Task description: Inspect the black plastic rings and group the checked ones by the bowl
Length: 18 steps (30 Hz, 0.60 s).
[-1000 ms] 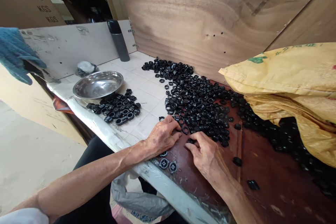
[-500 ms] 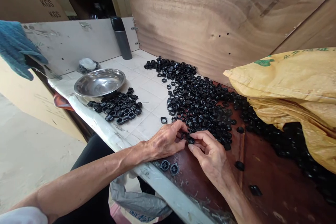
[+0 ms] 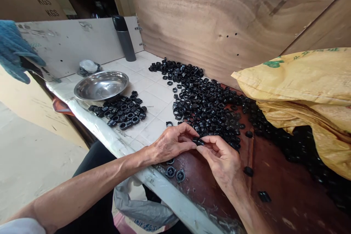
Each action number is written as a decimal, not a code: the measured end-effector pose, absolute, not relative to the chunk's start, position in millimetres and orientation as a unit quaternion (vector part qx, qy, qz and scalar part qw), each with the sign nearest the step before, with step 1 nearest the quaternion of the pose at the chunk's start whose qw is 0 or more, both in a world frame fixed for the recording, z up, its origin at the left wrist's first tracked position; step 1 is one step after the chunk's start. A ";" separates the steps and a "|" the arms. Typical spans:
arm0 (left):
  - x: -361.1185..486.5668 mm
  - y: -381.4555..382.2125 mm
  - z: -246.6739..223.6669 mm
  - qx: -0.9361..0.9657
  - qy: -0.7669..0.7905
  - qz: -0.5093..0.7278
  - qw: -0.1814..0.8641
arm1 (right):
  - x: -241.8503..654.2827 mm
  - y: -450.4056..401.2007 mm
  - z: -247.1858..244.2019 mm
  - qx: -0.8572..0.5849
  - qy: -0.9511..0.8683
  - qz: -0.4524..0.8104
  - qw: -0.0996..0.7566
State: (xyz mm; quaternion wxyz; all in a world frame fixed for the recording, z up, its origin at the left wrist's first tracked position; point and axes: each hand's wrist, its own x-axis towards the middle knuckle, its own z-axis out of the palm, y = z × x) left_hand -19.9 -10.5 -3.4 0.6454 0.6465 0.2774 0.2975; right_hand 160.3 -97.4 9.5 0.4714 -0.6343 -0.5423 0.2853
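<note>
Left hand (image 3: 170, 142) and right hand (image 3: 224, 156) meet, fingertips of both pinching a small black piece (image 3: 197, 141); heap of black rings (image 3: 204, 106) just beyond.

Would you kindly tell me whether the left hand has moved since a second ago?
Yes, the left hand shifted slightly rightward: against the two round parts lying nearby, it now reaches farther right, to the black part in the right hand.
</note>
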 end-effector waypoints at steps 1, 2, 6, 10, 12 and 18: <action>-19.6 -10.6 -3.9 0.634 0.280 0.302 0.654 | 159.9 -97.2 11.2 -0.625 -0.552 0.277 0.478; -19.3 -10.8 -4.4 0.626 0.281 0.309 0.659 | 159.5 -96.8 12.5 -0.616 -0.561 0.269 0.484; -18.1 -11.0 -6.2 0.623 0.261 0.336 0.656 | 158.5 -96.7 11.3 -0.615 -0.549 0.265 0.499; -17.9 -11.0 -4.6 0.641 0.247 0.349 0.637 | 158.1 -99.1 5.1 -0.643 -0.524 0.240 0.505; -18.7 -10.7 -3.0 0.674 0.238 0.358 0.601 | 157.8 -100.3 4.2 -0.638 -0.546 0.223 0.496; -20.1 -9.5 -0.6 0.757 0.197 0.373 0.499 | 158.3 -102.6 9.6 -0.614 -0.614 0.173 0.464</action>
